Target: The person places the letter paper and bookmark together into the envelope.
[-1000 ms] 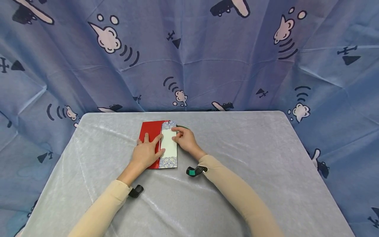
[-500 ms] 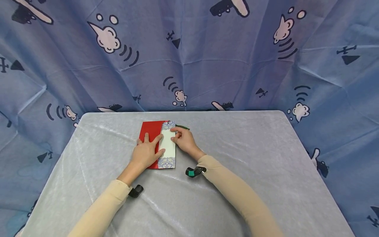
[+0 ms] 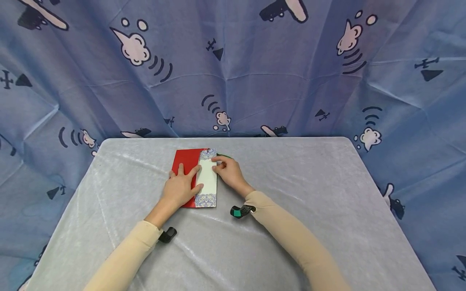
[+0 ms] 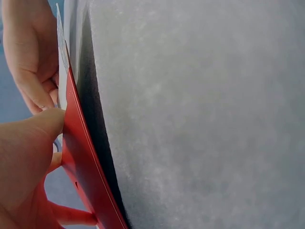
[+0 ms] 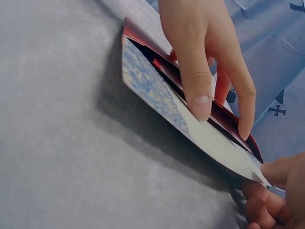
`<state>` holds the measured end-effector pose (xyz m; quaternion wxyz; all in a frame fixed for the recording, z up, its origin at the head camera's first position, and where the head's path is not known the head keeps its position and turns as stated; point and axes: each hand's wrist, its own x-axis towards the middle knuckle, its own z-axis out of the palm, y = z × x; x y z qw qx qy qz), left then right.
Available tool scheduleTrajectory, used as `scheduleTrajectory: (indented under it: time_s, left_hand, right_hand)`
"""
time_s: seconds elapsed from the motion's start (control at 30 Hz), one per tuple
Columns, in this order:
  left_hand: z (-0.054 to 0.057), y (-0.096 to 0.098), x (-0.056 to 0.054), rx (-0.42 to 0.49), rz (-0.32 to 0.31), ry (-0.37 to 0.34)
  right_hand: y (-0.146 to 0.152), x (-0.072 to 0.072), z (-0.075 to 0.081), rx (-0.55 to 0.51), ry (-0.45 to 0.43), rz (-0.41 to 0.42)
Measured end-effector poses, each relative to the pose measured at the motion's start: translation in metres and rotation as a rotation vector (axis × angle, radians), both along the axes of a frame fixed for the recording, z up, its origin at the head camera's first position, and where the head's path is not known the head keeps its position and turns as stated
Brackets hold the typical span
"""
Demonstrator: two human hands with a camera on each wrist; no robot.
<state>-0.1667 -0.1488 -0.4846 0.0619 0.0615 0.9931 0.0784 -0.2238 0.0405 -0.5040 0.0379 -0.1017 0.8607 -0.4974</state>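
The left hand (image 3: 178,189), fingers spread, rests on a red folder (image 3: 187,158) and a white card (image 3: 207,178) overlapping its right side; the right hand (image 3: 231,173) pinches the card's edge. The card looks light, thin and bendable, best held by that long edge. Grey table (image 3: 320,186) stretches rightward, its far edge near the folder, then a blue curtain (image 3: 276,97).

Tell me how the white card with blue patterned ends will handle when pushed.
The white card is probably fairly stiff: it bows only gently while the right hand pinches it. It's likely light, given its thin edge. Being flat, it should slide rather than roll.
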Motion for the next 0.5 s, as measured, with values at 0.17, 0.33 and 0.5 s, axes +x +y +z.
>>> scheduleTrajectory:
  time_s: [0.17,0.33,0.5]
  left_hand:
    - [-0.001,0.0,0.0,0.013,-0.01,0.011]
    - [-0.001,0.0,0.001,0.014,-0.012,0.018]
    - [-0.002,-0.001,0.001,0.012,-0.013,0.022]
  right_hand:
    - [0.004,-0.006,-0.002,0.006,0.064,-0.074]
    - [0.011,-0.016,-0.005,0.065,0.139,-0.158]
    - [0.016,-0.027,-0.007,0.172,0.192,-0.188]
